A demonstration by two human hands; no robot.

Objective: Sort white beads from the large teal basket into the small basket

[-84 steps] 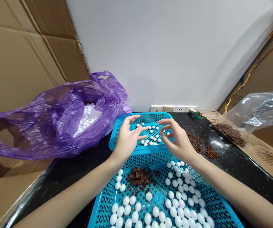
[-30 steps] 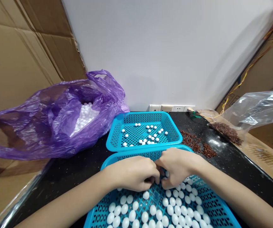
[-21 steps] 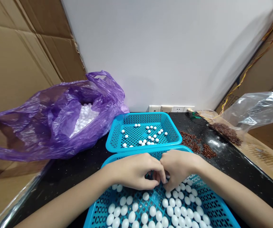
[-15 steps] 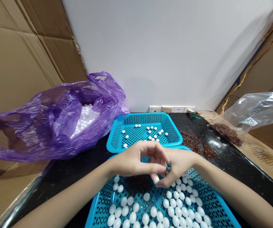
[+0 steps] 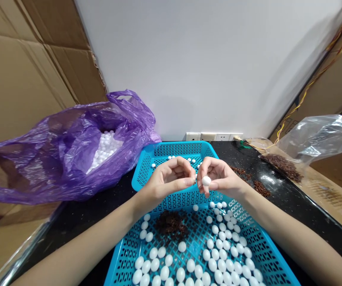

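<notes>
My right hand (image 5: 223,178) pinches a small white ball (image 5: 206,181) between thumb and fingers. Close beside it, my left hand (image 5: 172,178) has its thumb and fingertips pressed together; whatever they hold is too small to name. Both hands are above the near blue basket (image 5: 273,254), over its far end. Many loose white balls (image 5: 180,274) lie on its lattice floor, mostly in the near part and along the right. A clump of small dark brown pieces (image 5: 172,224) lies toward its far left.
Behind stands a second blue basket (image 5: 142,167) with scattered white balls, partly hidden by my hands. A purple plastic bag (image 5: 69,159) full of white balls is at left. Brown pieces (image 5: 261,188) and a clear bag (image 5: 313,139) are at right. Sockets (image 5: 208,137) line the wall.
My hands were crossed lower over the near basket. They have risen and uncrossed, my right hand turning so the white ball faces me. The brown clump is now uncovered.
</notes>
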